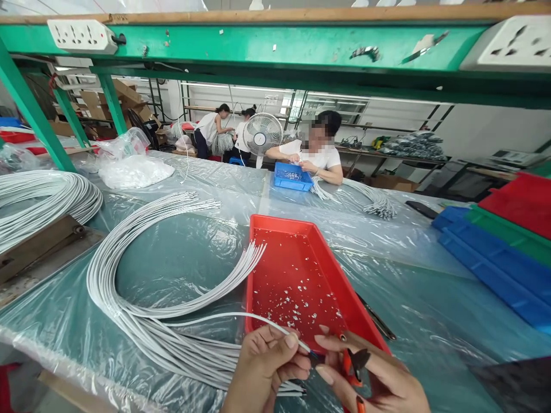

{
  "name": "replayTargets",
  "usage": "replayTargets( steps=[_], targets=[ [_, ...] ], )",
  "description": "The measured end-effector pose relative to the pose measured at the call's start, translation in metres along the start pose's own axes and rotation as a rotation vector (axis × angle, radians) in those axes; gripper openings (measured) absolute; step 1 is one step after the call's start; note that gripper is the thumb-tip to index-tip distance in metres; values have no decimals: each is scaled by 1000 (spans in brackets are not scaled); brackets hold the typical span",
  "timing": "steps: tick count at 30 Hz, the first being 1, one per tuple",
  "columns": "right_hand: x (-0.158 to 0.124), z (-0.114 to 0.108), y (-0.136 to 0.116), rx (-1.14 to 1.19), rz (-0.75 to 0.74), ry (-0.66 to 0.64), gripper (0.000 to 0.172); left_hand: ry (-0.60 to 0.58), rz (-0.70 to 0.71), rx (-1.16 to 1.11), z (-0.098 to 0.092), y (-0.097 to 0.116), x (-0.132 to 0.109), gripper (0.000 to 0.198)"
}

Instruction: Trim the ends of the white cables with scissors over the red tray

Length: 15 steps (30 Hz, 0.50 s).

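Legible markings: none. The round badge [260, 139] at the centre of the fan [270, 125] is too small to read; the pale sheet [271, 100] above and beyond it likewise shows no readable lettering or number

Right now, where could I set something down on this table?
The plastic-covered table looks free between the metal tool beside the red tray and the stacked bins, and inside the curved cables. The tray's near end is crowded: left hand, right hand, orange-handled tool.
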State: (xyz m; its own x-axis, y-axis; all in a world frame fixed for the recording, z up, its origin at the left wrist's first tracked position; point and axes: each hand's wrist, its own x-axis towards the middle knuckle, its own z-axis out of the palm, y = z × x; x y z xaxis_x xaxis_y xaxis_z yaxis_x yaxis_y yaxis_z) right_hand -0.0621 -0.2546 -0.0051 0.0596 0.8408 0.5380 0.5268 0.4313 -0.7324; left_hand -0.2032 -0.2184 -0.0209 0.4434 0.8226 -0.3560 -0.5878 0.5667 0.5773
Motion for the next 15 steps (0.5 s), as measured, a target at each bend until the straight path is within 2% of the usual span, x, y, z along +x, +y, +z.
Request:
replayTargets(
  steps=[2,5,11,14,15],
  targets=[
    [0,-7,-1,-60,-100,-56,32,-4,-42,-9,2,0,-3,26],
    [-3,-11,-2,-91,-143,-59,31,9,-39,-42,5,-1,-9,25],
    [-16,-5,-3,-54,-69,-51,17,29,-18,-44,7,-11,-20,27],
    [-31,0,3,-95,-66,-49,4,55,-35,-23,-3,-24,-25,30],
    [-38,2,8,-122,-48,-72,7,50,-75,8,-8,-30,-28,30]
  ],
)
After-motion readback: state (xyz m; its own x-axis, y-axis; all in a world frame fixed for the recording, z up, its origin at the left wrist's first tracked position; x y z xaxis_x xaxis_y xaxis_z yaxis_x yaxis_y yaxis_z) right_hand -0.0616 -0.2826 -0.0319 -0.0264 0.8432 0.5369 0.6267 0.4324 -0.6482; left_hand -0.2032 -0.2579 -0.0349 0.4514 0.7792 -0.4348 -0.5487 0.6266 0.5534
